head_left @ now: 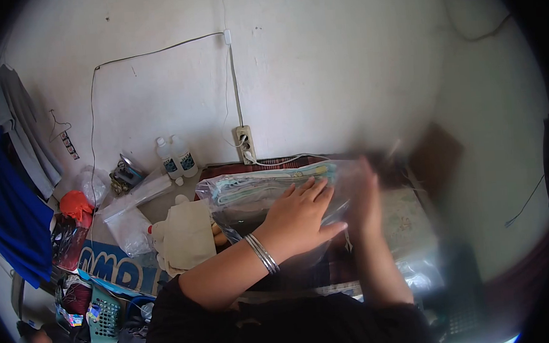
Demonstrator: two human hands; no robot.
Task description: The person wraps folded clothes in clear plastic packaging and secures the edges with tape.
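The bag (pixel 242 206), clear plastic with folded cloth (pixel 269 179) inside, lies on a dark red cover (pixel 340 265) in front of the person, under and to the left of the hands. The left hand (pixel 303 212), with bangles (pixel 262 254) at the wrist, rests palm down across the bag, fingers stretched toward its far side and thumb pointing right; it is not closed around anything. The bag's folded contents show beyond the fingertips and out to their left. The right hand (pixel 367 197) is at the bag's right end, blurred, and I cannot tell whether it pinches the plastic or only touches it. The two hands are apart, with a small gap between the left thumb and the right hand. Just left of the bag lies a pale card (pixel 190 236); a socket strip (pixel 245 145) is on the wall beyond it
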